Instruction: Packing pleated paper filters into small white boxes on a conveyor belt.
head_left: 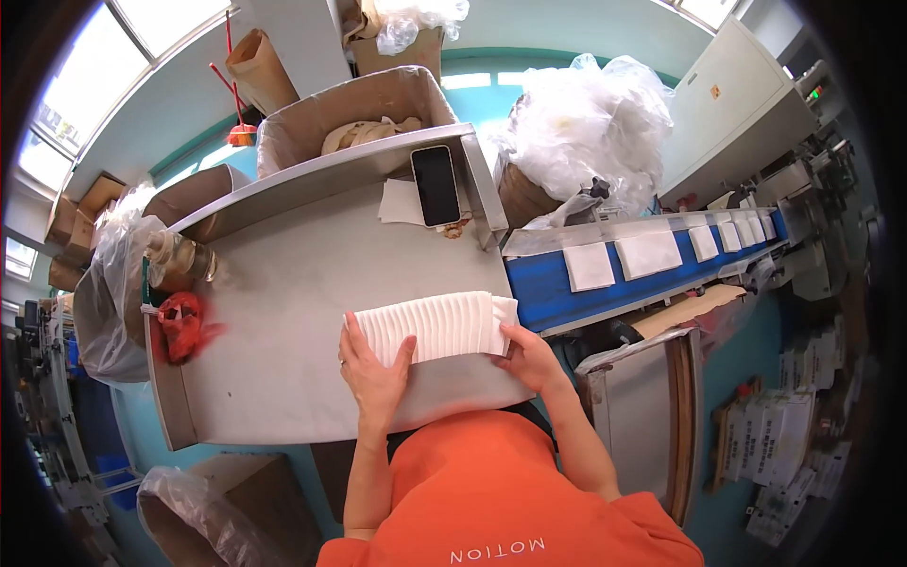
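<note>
A row of folded white paper towels (pixel 425 328) lies on the metal table near its front edge, packed side by side with their folds showing as ridges. My left hand (pixel 375 370) is closed round the row's left end, thumb along the near side and fingers at the far side. At the other end, my right hand (pixel 531 361) pinches the last towels, which sit slightly askew from the rest. Its fingertips are partly hidden behind the paper.
To the right, a blue conveyor belt (pixel 548 300) carries several white folded pieces (pixel 648 254). On the metal table (pixel 283 378) are a black phone (pixel 435 186), white sheets (pixel 400 202), a clear bottle (pixel 181 260) and a red bag (pixel 181 326). A lined carton (pixel 283 137) stands behind.
</note>
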